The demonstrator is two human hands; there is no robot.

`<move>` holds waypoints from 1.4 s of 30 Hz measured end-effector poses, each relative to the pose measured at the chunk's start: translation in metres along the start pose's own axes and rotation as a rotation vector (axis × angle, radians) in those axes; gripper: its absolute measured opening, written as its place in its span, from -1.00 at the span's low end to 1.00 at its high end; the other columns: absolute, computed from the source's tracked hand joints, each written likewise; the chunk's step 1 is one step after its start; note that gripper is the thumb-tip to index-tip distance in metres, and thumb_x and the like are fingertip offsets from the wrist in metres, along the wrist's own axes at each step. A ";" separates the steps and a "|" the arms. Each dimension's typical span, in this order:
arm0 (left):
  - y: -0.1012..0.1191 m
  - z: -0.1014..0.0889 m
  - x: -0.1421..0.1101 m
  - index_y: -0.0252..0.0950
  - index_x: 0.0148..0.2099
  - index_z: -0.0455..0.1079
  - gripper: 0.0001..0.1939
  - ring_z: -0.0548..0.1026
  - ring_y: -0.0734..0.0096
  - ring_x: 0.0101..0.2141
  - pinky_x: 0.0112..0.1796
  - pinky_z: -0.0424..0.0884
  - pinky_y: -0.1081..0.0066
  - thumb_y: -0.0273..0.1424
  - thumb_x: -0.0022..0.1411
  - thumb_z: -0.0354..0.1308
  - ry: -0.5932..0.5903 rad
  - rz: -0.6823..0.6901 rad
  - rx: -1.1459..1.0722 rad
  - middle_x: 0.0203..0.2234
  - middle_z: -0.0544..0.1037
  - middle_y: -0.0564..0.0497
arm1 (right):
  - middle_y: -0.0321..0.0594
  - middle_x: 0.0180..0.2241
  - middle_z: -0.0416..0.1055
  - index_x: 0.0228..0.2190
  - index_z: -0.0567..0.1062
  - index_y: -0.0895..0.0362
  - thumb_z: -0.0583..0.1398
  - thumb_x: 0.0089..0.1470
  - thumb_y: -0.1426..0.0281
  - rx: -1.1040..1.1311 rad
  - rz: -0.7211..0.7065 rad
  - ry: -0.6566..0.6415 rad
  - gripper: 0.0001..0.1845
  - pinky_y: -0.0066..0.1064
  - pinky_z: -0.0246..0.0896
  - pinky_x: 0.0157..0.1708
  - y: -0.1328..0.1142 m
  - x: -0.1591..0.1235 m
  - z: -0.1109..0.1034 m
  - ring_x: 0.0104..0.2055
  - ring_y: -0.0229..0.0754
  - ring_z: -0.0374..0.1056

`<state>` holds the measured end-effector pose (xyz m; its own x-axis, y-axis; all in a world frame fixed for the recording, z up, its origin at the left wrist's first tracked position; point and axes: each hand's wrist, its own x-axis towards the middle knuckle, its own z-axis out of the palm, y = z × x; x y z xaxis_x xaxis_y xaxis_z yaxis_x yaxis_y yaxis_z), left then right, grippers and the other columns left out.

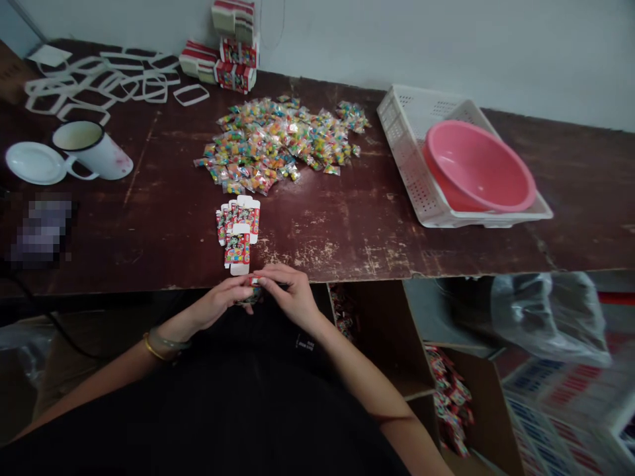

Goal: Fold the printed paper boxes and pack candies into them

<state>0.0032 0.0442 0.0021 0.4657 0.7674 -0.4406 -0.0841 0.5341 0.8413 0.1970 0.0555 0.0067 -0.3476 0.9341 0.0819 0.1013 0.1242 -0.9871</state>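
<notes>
Carton (254, 281) in both hands (221, 304) (294, 296), lettering unreadable

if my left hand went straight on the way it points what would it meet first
Likely the right hand, close ahead of the left hand at the small box both hold, though depth there is unclear.

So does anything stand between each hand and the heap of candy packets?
For the left hand, yes: overlapping small cartons lie on the tabletop between it and the candy packets. For the right hand, nothing visible stands in the direct line; those cartons sit off to its left.
</notes>
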 end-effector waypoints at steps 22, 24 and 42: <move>0.006 -0.062 -0.024 -0.29 -0.06 0.45 -0.58 0.48 0.44 -0.35 -0.41 0.41 0.51 -0.16 0.10 0.29 0.601 0.078 0.108 -0.26 0.52 0.00 | 0.11 0.26 0.14 0.22 0.25 0.21 0.31 0.04 0.12 -0.792 -0.199 -0.169 -0.19 0.02 0.05 0.20 0.043 0.046 0.035 0.29 0.17 0.03; 0.007 -0.063 -0.026 -0.29 -0.04 0.45 -0.57 0.50 0.40 -0.32 -0.37 0.44 0.48 -0.17 0.10 0.29 0.578 0.052 0.091 -0.23 0.53 -0.03 | 0.13 0.20 0.23 0.15 0.34 0.28 0.25 0.13 0.23 -0.873 -0.204 -0.169 -0.38 0.00 0.08 0.18 0.056 0.062 0.052 0.25 0.17 0.10; -0.014 0.002 -0.003 -0.33 -0.26 0.44 -0.78 0.48 0.37 -0.42 -0.31 0.38 0.38 -0.45 -0.04 0.27 0.223 -0.096 -0.192 -0.51 0.52 0.08 | -0.09 0.11 0.32 -0.25 0.50 0.10 0.26 0.11 0.29 -0.369 -0.151 -0.012 -0.82 -0.12 0.09 0.16 0.014 0.016 0.028 0.16 -0.06 0.17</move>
<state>0.0051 0.0339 -0.0074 0.2763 0.7579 -0.5910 -0.2240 0.6488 0.7273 0.1663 0.0630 -0.0095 -0.3952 0.8923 0.2182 0.3756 0.3738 -0.8480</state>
